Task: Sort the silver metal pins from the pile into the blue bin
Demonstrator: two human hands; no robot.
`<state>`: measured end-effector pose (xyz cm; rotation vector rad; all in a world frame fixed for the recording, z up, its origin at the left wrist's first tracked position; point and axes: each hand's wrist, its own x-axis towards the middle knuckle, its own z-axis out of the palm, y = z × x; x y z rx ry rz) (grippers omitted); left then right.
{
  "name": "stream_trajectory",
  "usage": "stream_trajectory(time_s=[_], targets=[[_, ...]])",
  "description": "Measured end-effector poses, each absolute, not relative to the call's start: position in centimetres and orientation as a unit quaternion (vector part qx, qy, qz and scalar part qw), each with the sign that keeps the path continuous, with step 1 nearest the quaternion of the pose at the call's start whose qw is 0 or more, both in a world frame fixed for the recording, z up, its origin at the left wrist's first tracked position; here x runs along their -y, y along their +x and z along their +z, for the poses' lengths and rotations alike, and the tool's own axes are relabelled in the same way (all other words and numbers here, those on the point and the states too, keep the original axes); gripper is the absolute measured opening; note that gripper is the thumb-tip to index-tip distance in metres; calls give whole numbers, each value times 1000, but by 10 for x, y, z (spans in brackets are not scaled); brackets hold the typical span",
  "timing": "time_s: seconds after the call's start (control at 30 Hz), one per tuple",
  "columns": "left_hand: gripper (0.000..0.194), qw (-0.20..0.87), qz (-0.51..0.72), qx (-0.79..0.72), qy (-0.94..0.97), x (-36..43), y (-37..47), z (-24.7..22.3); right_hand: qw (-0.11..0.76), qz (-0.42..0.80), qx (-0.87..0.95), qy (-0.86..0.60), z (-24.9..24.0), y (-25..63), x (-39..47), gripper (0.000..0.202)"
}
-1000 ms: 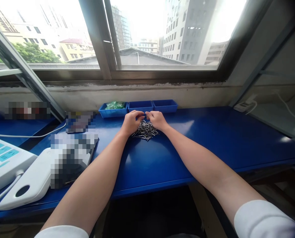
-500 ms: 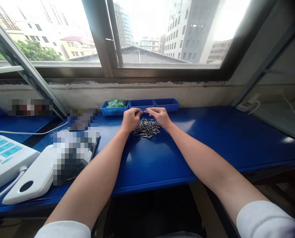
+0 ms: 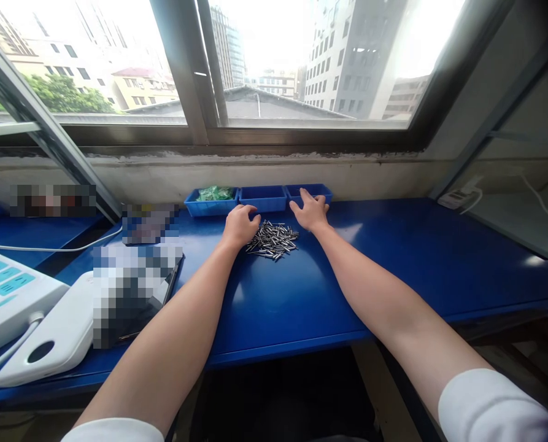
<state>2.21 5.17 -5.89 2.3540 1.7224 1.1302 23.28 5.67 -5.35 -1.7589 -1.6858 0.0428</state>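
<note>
A pile of small metal pins [image 3: 275, 239] lies on the blue table [image 3: 292, 307]. My left hand [image 3: 242, 226] rests at the pile's left edge, its fingers curled together; whether something is between them is hidden. Over the front edge of the right blue bin [image 3: 322, 191] is my right hand [image 3: 310, 210], fingers spread and holding nothing. The middle blue bin [image 3: 263, 197] stands beside it. Green plastic packets [image 3: 215, 194] fill the left blue bin [image 3: 197, 209].
At the left are a white power strip [image 3: 11, 301], a white device with a round dark hole [image 3: 55, 334] and a blurred item on the table. A metal shelf post [image 3: 66, 147] rises behind them. The window [image 3: 310, 138] is beyond the bins.
My hands have parted. The right one has moved from the left hand, where both held a thin piece, to the right bin and opened. My left hand has shifted slightly.
</note>
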Motion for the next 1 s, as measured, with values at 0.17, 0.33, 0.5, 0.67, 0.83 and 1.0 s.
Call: stream_trajectory(time_s=[0.17, 0.33, 0.5, 0.67, 0.83, 1.0], targets=[[30, 4, 318, -548, 774, -49, 26, -59, 292, 11, 661, -691, -59, 236, -62, 67], [30, 4, 294, -551, 781, -48, 28, -59, 278, 11, 667, -691, -59, 237, -63, 67], [30, 13, 285, -552, 783, -46, 27, -58, 304, -2, 663, -684, -59, 234, -60, 63], [34, 19, 295, -557, 776, -54, 19, -62, 308, -3, 737, -601, -54, 218, -45, 39], [37, 37, 279, -548, 787, -56, 17, -65, 208, 44, 794, -570, -55, 199, -34, 40], [40, 77, 238, -508, 824, -44, 24, -60, 233, 30, 800, -552, -63, 192, -36, 29]])
